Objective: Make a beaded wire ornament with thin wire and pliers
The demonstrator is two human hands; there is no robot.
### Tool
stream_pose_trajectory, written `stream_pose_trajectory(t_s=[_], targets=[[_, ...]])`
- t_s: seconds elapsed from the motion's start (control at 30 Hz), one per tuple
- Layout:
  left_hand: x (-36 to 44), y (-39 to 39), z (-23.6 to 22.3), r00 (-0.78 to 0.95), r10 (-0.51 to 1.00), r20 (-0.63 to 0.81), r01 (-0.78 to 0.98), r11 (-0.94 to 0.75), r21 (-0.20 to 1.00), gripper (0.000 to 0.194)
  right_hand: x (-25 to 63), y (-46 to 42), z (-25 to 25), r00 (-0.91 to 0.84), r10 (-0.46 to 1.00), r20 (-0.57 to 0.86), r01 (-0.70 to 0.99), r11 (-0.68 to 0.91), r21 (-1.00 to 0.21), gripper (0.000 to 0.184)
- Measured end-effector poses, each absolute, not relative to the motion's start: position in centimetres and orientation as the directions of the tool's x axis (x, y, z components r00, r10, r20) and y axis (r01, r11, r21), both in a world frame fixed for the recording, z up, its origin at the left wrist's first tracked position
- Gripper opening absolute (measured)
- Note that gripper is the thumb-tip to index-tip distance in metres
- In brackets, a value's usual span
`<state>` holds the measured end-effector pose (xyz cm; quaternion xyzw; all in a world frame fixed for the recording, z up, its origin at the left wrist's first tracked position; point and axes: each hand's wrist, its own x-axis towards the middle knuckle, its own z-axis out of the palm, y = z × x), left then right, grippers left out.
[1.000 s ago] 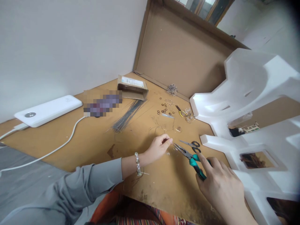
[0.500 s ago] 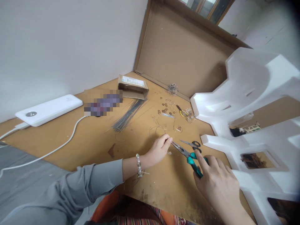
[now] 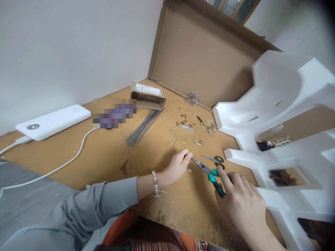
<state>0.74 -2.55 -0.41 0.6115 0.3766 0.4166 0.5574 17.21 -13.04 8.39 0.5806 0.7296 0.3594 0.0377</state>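
Two hands meet: the right hand (image 3: 242,200) grasps green-handled pliers (image 3: 206,170), tips at the left hand (image 3: 176,167), which is pinched closed; any piece inside is too small to make out. Scissors (image 3: 215,160) lie just beyond the right hand. Past the left hand, across the tabletop (image 3: 104,153), straight wires (image 3: 142,129) look unused; rings (image 3: 182,123) and a wire tangle (image 3: 193,98) suggest work partway.

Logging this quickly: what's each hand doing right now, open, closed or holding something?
Left hand: pinched closed at the tips of the pliers; its contents can't be told.
Right hand: holding those teal-handled pliers.
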Motion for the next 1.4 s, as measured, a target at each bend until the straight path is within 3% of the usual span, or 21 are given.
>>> stream_pose_trajectory(t_s=[0.57,0.87,1.4], targets=[[0.5,-2.8,0.8,0.496,0.865,0.073,-0.05,-0.056,0.997,0.021,18.4,-13.3,9.6,-0.368,0.852,0.372,0.801,0.087,0.593,0.028],[0.8,-2.9,0.2,0.5,0.863,0.072,-0.064,-0.047,0.997,0.018,18.5,-13.3,9.3,-0.319,0.893,0.317,0.828,0.1,0.551,0.033],[0.8,-3.5,0.5,0.477,0.876,0.074,-0.066,-0.048,0.997,0.019,18.7,-13.8,9.4,-0.374,0.87,0.322,0.797,0.123,0.591,0.027]])
